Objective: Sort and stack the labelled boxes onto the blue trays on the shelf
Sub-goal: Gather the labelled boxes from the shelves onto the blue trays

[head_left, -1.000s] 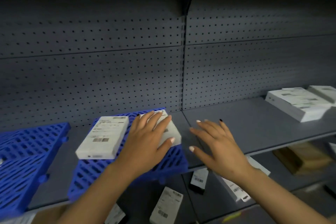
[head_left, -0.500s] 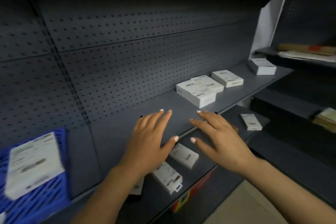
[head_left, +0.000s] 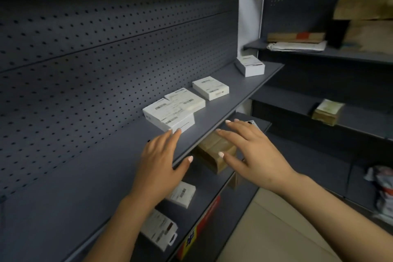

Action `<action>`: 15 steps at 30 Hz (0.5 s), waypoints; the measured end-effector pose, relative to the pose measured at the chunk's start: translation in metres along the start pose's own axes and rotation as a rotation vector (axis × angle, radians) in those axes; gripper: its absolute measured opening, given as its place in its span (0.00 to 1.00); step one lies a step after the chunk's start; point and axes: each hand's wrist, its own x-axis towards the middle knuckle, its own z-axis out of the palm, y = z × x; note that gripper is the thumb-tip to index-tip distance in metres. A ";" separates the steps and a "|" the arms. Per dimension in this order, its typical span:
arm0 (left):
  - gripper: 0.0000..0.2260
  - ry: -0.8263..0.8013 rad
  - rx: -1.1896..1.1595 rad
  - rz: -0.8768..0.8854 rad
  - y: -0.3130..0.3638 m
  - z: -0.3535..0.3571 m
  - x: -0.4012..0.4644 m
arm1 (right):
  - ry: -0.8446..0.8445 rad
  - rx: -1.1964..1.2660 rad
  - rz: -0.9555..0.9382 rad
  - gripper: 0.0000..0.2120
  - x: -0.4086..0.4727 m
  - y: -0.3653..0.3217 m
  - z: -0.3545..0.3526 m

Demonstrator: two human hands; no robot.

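Note:
White labelled boxes lie on the dark grey shelf (head_left: 223, 110). A stack of two or three white boxes (head_left: 173, 108) sits nearest me, a single white box (head_left: 210, 88) lies behind it, and another white box (head_left: 251, 65) sits at the shelf's far end. My left hand (head_left: 161, 164) hovers open over the shelf, its fingertips just short of the stack's front corner. My right hand (head_left: 251, 153) is open too, fingers spread, in front of the shelf edge. Neither hand holds anything. No blue tray is in view.
Below the shelf edge lie a brown cardboard packet (head_left: 214, 151) and small white boxes (head_left: 181, 194). A white divider panel (head_left: 249, 17) stands at the shelf's far end. The shelves to the right hold brown parcels (head_left: 327, 110) and paper-wrapped bundles (head_left: 297, 45).
The view has swung right, away from the blue trays and the boxes on them. Both open hands have moved along the shelf toward the stack of white boxes.

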 end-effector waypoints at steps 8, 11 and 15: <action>0.32 0.015 0.041 -0.009 -0.007 0.048 0.088 | -0.054 -0.040 -0.003 0.28 0.060 0.062 0.028; 0.32 -0.002 0.085 -0.046 -0.015 0.062 0.120 | -0.093 -0.059 -0.026 0.28 0.086 0.083 0.035; 0.31 0.045 0.134 -0.081 -0.028 0.072 0.157 | -0.114 -0.060 -0.070 0.27 0.124 0.109 0.044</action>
